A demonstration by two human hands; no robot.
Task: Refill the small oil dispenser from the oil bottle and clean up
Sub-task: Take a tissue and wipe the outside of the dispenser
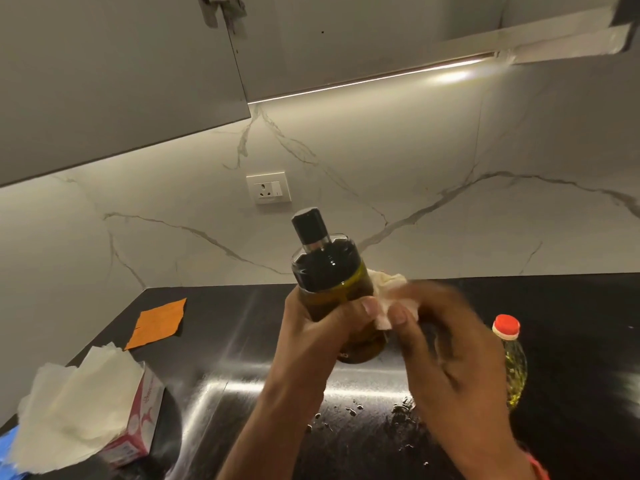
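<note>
- My left hand grips the capped dark glass oil dispenser
- My right hand pinches a crumpled white tissue against it: wiping step
- Next, I judge, wipe the spotted black table

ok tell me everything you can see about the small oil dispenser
The small oil dispenser is a clear round bottle with a black cap and collar, holding yellow-green oil. It is held up above the black counter, tilted slightly left. The left hand grips its lower body, and the right hand presses a white tissue against its right side.
</note>
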